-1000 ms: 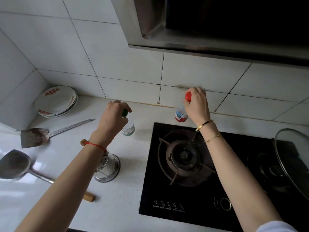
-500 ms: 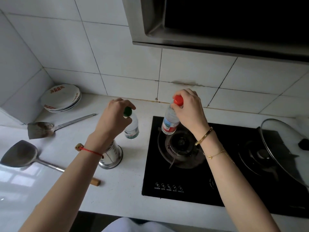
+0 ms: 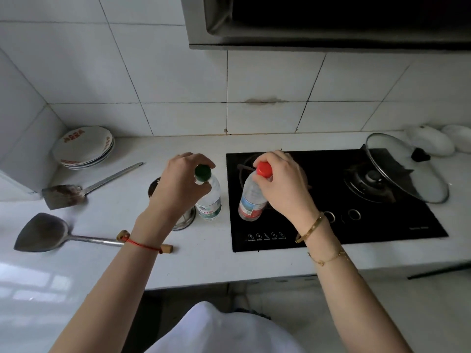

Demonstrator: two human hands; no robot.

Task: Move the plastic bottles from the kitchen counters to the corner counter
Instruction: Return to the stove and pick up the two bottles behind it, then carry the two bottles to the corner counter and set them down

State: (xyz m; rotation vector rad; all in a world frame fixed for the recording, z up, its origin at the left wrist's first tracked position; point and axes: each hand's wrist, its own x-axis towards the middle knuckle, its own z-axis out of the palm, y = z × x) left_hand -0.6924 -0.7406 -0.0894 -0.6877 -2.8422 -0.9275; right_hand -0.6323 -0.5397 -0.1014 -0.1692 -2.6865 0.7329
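Observation:
My left hand (image 3: 179, 186) grips the neck of a clear plastic bottle with a green cap (image 3: 209, 200), held upright above the white counter (image 3: 204, 261) just left of the stove. My right hand (image 3: 285, 184) holds a second clear bottle with a red cap (image 3: 251, 202) by its top, over the left part of the black gas hob (image 3: 382, 225). Both bottles hang side by side, a little apart, lifted off the surface.
A metal utensil holder (image 3: 184, 221) stands under my left wrist. Two metal spatulas (image 3: 63, 196) (image 3: 43, 231) lie at left, stacked plates (image 3: 85, 147) lean in the corner. A glass lid (image 3: 405, 166) rests on the right burner. The range hood (image 3: 331, 21) hangs overhead.
Both hands have drawn the bottles back from the wall toward me, the red-capped one now over the hob's front left. My head has pulled back, showing the counter's front edge.

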